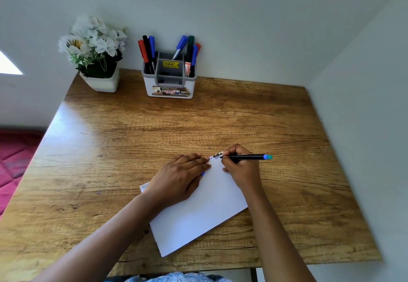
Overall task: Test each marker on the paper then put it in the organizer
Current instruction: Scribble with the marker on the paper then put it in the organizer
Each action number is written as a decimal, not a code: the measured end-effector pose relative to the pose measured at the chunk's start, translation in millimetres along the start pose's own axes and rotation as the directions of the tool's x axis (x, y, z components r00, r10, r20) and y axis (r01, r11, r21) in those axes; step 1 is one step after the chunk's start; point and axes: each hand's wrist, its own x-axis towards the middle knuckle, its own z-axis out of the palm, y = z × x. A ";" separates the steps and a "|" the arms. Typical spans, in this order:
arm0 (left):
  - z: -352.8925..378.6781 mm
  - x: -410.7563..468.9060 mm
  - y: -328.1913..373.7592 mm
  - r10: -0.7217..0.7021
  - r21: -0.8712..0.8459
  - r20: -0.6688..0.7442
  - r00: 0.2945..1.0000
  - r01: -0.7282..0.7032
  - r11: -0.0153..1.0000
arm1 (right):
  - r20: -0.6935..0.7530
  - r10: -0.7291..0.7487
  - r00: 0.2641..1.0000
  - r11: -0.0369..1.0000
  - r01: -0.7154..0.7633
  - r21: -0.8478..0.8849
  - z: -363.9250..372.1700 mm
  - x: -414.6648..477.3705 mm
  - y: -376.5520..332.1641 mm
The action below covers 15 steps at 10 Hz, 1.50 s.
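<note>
Behind the one paper (198,211) stands one organizer (169,82) holding seven markers (145,54), three in its left slot and four toward its right, with one flowerpot (103,82) left of it and an eighth marker (247,157) at the paper's corner.

Left hand (178,178) covers the paper (198,211) far-left part; writing at that corner mostly hidden. Marker (247,157) tip buried in right hand (239,166) grip, contact with paper not visible. Scribbles just left of the tip too small to read. Organizer (169,78) walls hide the lower marker barrels; labels illegible. Bench (110,138) near edge cut by frame bottom.
</note>
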 end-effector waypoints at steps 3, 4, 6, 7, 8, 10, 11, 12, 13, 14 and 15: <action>-0.8 -0.4 0.8 -0.003 -0.007 -0.006 1.000 0.003 1.000 | -0.040 -0.014 0.999 1.000 0.014 0.013 -0.4 1.1 0.6; -0.3 -0.4 -0.6 -0.004 0.002 0.000 1.000 0.004 1.000 | -0.019 -0.001 1.000 1.000 0.001 0.014 0.1 2.4 0.5; 0.8 0.1 -1.0 0.004 0.001 -0.015 1.000 -0.004 1.000 | -0.059 -0.017 0.998 1.000 0.018 0.014 2.1 1.4 1.6; 1.7 -0.2 -0.7 0.010 -0.011 -0.041 0.999 -0.011 1.000 | -0.080 0.017 0.997 0.999 -0.013 0.052 -0.4 2.0 -1.2; 0.6 1.0 0.4 0.017 -0.016 -0.050 0.999 -0.017 1.000 | -0.037 0.180 0.983 0.914 -0.153 0.377 -13.4 9.2 -10.3; -3.7 2.1 -0.4 0.018 -0.026 -0.033 0.999 -0.019 0.999 | 0.073 0.259 0.963 0.850 -0.263 0.456 -15.0 11.0 -26.9; -17.9 8.1 0.8 0.010 -0.024 -0.067 0.998 -0.011 1.000 | 0.050 0.180 0.982 0.899 -0.185 0.396 -10.1 0.7 -39.3; -33.1 14.1 2.5 -0.180 -0.210 -0.147 0.973 0.147 0.967 | 0.088 0.089 0.992 0.922 -0.115 0.370 -7.6 -10.6 -54.3; -58.2 17.7 14.3 -0.541 -0.782 -0.067 0.838 0.293 0.550 | 0.137 0.032 0.990 0.910 -0.085 0.406 -5.2 -22.7 -70.0; -77.4 19.6 26.8 -0.635 -0.989 0.149 0.758 0.124 -0.084 | 0.164 0.014 0.986 0.877 -0.091 0.472 -2.9 -32.8 -83.6; -86.7 18.6 33.1 -0.606 -0.916 0.261 0.751 -0.006 -0.402 | 0.161 -0.038 0.986 0.875 -0.046 0.482 -0.8 -40.3 -96.2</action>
